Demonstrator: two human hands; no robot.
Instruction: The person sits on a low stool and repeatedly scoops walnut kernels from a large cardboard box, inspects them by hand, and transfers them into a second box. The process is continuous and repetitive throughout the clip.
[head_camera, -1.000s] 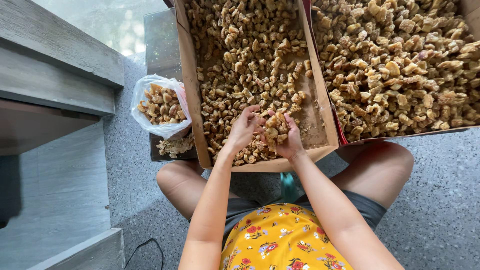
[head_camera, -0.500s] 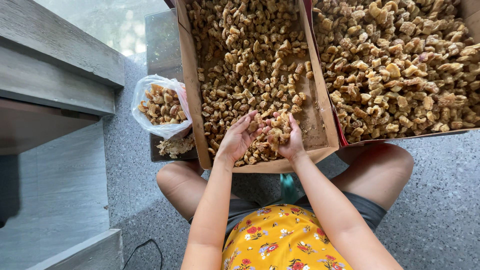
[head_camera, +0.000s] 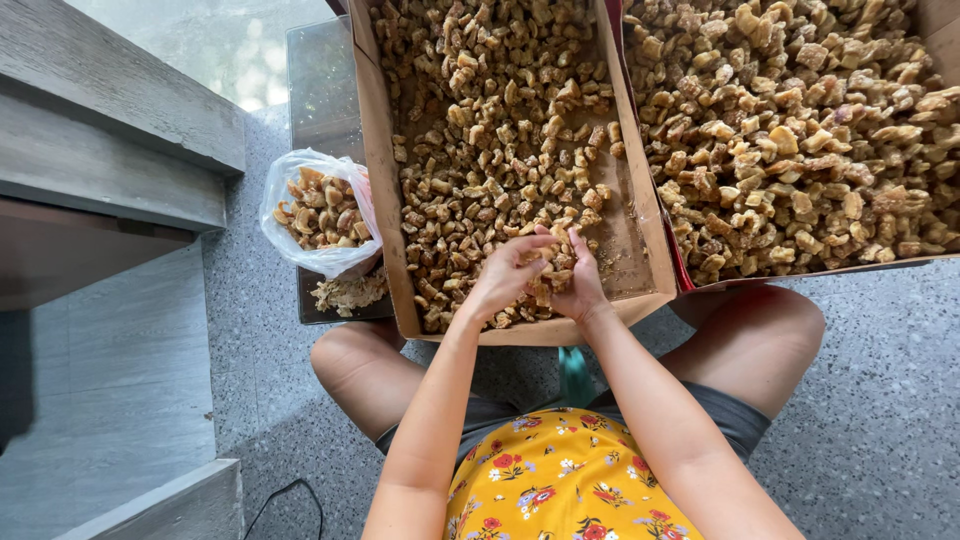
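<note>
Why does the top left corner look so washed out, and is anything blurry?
Head view: daylight glare bleaches the glass at top left; soft, even light elsewhere, with faint shadows. Chunks, both boxes and hands look sharp; edges bend slightly from the wide lens.

long brown cardboard box (head_camera: 378, 190): on floor before the knees, holding sugared brown chunks (head_camera: 480, 120) | second cardboard box of chunks (head_camera: 800, 130): touching its right side | clear plastic bag of chunks (head_camera: 318, 212): just left of it | both hands (head_camera: 545, 275): inside its near end, among chunks
</note>
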